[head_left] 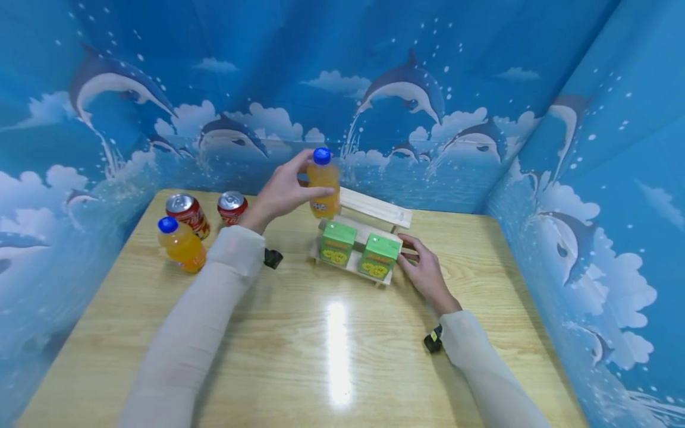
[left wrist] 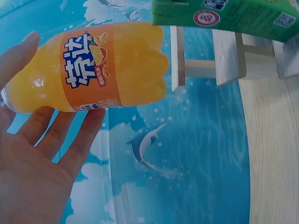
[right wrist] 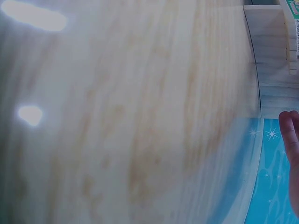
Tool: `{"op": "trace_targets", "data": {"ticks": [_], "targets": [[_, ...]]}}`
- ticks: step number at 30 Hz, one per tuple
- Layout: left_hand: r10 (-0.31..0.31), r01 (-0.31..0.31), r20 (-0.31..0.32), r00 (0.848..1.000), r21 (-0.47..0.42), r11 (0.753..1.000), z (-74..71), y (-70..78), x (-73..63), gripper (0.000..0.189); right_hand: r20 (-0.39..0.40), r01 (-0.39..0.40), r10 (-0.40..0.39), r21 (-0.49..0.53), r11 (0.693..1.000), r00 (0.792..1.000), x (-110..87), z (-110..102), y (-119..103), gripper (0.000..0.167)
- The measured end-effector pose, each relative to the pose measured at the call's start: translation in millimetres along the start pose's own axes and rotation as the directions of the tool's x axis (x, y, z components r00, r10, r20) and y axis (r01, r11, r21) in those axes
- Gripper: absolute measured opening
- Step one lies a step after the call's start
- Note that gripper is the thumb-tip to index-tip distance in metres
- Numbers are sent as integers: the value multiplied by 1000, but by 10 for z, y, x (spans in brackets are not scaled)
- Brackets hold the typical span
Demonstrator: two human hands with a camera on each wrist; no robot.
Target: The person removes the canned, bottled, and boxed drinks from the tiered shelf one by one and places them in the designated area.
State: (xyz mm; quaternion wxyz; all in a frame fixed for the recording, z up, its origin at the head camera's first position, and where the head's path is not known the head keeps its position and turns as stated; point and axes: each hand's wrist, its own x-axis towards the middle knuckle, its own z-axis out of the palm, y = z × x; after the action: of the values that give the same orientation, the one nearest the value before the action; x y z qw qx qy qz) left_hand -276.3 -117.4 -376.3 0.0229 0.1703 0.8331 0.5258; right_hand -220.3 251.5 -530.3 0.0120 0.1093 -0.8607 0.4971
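fingers of the left hand (head_left: 283,191) are wrapped around an upright orange bottle (head_left: 323,193), thumb across its near side; fingers of the right hand (head_left: 425,273) are bent at the right end of a wooden rack (head_left: 374,207), gripping it. beyond all the fingers hangs a blue dolphin curtain (head_left: 299,71). below them spreads a wood-grain table (head_left: 299,351). the stepped rack lies between the two sets of fingers; the held bottle's base is by its highest shelf, and i cannot tell if they touch. well to the left of the left fingers stands a second orange bottle (head_left: 184,248), two red cans (head_left: 187,215) just behind it and to its right. on the rack's lowest shelf, just left of the right fingers, stand two green cartons (head_left: 379,257), side by side with a narrow gap.
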Motion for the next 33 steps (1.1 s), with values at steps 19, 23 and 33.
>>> {"op": "trace_targets", "data": {"ticks": [19,23,33], "targets": [[-63,63,-74,995,-1,998,-173,-236,-223,72,-2,9,-9,0,1000,1000,2,-1,4,52],[-79,78,-86,993,-10,997,-192,-271,-273,71,0,11,-11,-6,1000,1000,-1,-1,8,52],[-76,74,-92,993,-30,997,-246,-382,-365,69,-6,24,-24,-6,1000,1000,5,-6,14,52]]}}
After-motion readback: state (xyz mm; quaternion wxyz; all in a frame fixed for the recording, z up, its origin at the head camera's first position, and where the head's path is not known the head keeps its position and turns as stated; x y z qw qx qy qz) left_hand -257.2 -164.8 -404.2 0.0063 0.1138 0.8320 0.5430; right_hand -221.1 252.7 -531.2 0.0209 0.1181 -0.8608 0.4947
